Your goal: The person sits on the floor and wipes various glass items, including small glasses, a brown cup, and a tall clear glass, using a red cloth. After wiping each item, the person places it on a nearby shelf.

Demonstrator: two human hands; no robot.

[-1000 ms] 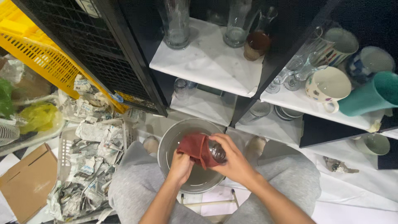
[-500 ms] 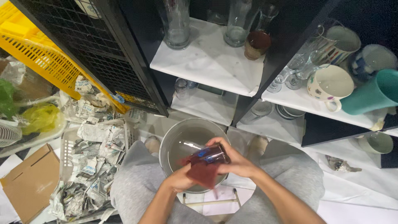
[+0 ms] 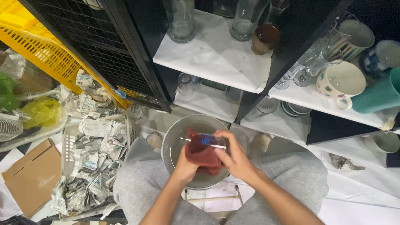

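Here both hands wipe glass (image 3: 213, 141) within basin rim (image 3: 166, 141)

Bright, even indoor light; soft shadows, slight wide-angle distortion at edges.

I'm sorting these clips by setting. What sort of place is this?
Probably a home storage corner: black shelves hold glasses and mugs, and a basket of crumpled newspaper sits on the floor. The hands rub a glass with a red cloth over a metal basin.
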